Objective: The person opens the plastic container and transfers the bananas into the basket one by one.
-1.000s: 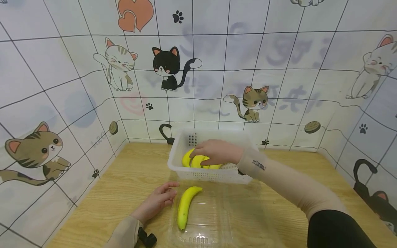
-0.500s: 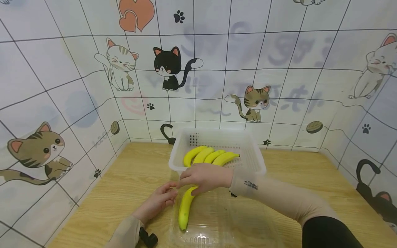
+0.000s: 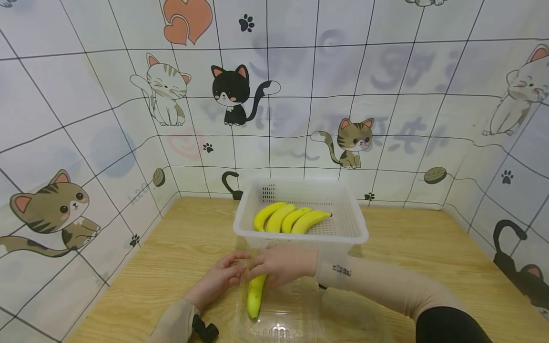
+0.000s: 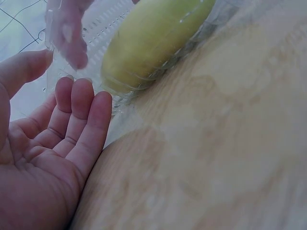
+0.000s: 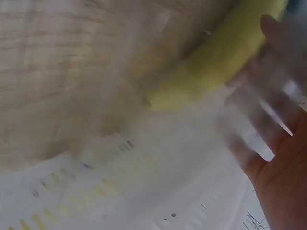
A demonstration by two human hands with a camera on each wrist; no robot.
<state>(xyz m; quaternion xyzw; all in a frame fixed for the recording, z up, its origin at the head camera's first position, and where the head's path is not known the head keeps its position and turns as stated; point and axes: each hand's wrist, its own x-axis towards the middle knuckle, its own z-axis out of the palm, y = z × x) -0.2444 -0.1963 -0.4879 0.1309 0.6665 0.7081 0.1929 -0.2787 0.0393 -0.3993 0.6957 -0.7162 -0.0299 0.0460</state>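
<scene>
One yellow banana [image 3: 255, 300] lies along the left side of a clear plastic clamshell box [image 3: 291, 309] on the table. My right hand [image 3: 280, 267] is over the box's far left part, its fingers covering the banana's far end. In the right wrist view, the fingers of the right hand [image 5: 273, 105] are extended, with fingertips at the banana [image 5: 211, 67]. My left hand [image 3: 218, 278] rests beside the box's left wall, palm turned inward and fingers loosely bent. In the left wrist view, the left hand's fingertips [image 4: 82, 93] are right at the clear plastic, holding nothing.
A white perforated basket [image 3: 356, 228] stands behind the box, with several bananas [image 3: 293, 219] lying side by side in its left part. The box's clear lid [image 3: 347, 309] lies spread to the right on the wooden table [image 3: 411, 247]. Cat-printed walls [image 3: 291, 95] enclose the table.
My right hand has come out of the basket, moving toward me and down to the far end of the banana in the box. The left hand has stayed beside the box.
</scene>
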